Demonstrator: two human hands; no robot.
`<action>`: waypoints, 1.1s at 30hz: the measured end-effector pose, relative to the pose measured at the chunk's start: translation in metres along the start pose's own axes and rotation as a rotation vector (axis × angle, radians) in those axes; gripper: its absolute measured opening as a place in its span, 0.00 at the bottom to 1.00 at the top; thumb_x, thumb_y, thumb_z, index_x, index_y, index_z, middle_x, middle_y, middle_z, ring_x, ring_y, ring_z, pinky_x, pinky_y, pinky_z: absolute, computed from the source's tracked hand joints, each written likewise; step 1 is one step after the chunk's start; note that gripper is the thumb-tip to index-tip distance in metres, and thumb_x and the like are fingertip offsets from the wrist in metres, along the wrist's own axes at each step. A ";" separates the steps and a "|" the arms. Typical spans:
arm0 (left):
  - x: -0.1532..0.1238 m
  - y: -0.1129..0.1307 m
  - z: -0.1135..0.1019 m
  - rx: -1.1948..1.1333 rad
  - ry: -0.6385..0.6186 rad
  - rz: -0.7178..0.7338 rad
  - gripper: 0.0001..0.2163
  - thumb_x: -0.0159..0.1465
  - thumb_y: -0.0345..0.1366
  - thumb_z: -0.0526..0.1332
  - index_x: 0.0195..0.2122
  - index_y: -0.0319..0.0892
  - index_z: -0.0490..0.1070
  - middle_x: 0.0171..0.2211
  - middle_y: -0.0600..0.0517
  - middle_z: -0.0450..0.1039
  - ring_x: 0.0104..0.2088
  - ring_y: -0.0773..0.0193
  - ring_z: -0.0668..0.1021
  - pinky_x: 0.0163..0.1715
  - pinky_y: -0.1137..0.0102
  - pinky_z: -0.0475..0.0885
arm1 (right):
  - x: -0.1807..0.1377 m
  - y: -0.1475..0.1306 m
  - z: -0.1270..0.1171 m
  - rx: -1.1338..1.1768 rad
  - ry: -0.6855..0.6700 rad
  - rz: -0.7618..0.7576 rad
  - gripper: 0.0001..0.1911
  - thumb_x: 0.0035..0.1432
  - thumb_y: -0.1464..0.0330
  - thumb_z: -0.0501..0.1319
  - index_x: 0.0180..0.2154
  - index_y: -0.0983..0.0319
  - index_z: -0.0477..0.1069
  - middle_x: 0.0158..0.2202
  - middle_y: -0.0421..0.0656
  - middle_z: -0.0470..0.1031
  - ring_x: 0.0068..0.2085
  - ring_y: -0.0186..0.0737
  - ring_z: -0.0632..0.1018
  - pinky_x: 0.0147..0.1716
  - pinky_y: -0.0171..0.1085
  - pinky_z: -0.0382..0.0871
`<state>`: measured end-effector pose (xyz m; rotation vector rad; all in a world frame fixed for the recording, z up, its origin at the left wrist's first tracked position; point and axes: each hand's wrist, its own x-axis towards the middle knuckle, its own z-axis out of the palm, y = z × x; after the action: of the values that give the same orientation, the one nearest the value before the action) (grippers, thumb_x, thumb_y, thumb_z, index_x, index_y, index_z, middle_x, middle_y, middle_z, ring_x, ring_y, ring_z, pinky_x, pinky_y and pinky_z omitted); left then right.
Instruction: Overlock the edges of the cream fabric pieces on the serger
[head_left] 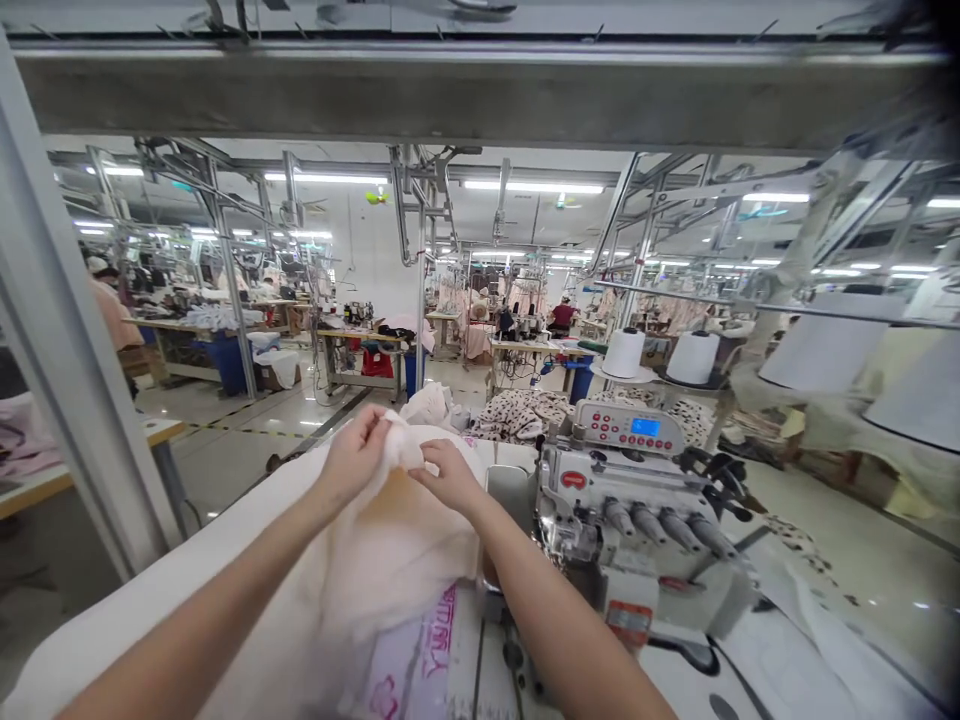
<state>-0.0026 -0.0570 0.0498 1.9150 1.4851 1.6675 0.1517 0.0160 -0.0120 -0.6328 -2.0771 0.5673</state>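
Note:
A pale cream piece of fabric (pixel 420 545) hangs from both my hands above the sewing table, its lower part blurred. My left hand (pixel 358 450) pinches its upper edge, fingers closed. Just to the right, my right hand (pixel 448 475) grips the same edge between thumb and fingers. Close by my right forearm stands an overlock sewing machine (pixel 600 510) with a lit control panel (pixel 631 427). Pink lettering (pixel 441 630) shows on the table surface below the fabric. What the cloth is cut as cannot be made out.
White thread cones (pixel 624 354) stand behind the machine on the right. Spotted fabric (pixel 521 413) is heaped beyond the table. A metal post (pixel 82 330) rises at the left, and a beam (pixel 480 100) crosses overhead. Other sewing tables and people sit farther back.

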 end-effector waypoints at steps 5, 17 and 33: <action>0.037 0.073 -0.074 0.153 -0.088 0.194 0.14 0.57 0.46 0.55 0.33 0.40 0.66 0.26 0.55 0.67 0.26 0.69 0.67 0.26 0.75 0.61 | -0.019 -0.070 0.010 0.225 0.085 0.033 0.08 0.56 0.66 0.57 0.28 0.63 0.67 0.26 0.38 0.68 0.30 0.34 0.69 0.32 0.33 0.63; 0.022 0.177 -0.115 0.026 -0.113 0.237 0.18 0.52 0.50 0.62 0.32 0.39 0.67 0.28 0.56 0.68 0.24 0.73 0.68 0.25 0.77 0.63 | -0.066 -0.161 -0.032 0.425 0.187 -0.074 0.09 0.50 0.66 0.62 0.23 0.63 0.66 0.39 0.45 0.69 0.41 0.39 0.71 0.41 0.39 0.65; 0.008 0.062 -0.090 -0.054 -0.197 -0.218 0.22 0.36 0.48 0.72 0.21 0.36 0.68 0.18 0.50 0.69 0.21 0.65 0.71 0.20 0.67 0.71 | -0.099 -0.163 -0.086 0.006 0.131 0.104 0.08 0.49 0.71 0.61 0.21 0.63 0.65 0.18 0.35 0.63 0.22 0.28 0.62 0.22 0.30 0.54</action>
<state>-0.0450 -0.1196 0.1292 1.7604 1.4933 1.3699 0.2355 -0.1566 0.0705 -0.7581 -1.9278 0.5751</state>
